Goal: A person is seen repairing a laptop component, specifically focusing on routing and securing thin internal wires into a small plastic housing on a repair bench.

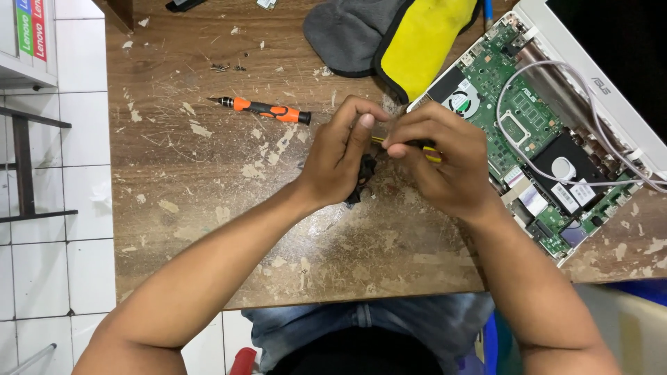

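Left hand (337, 160) grip clamped on small black part (363, 173); right hand (445, 163) pinches yellow-handled tool (429, 151).
Both just left of opened laptop (549, 146), over bench (194, 208); orange screwdriver (262, 109) farther left.

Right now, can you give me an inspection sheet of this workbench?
Surface: worn wooden table, scratched and paint-flecked.
Job's things: small black part in the left hand; yellow-and-black tool in the right hand.
Clutter: orange screwdriver; loose screws; grey and yellow cloth.
Grippers: both hands closed, meeting mid-table.
Cables: white cable looped over the opened white laptop, circuit board exposed.
Surroundings: white tiled floor; dark metal frame at left.
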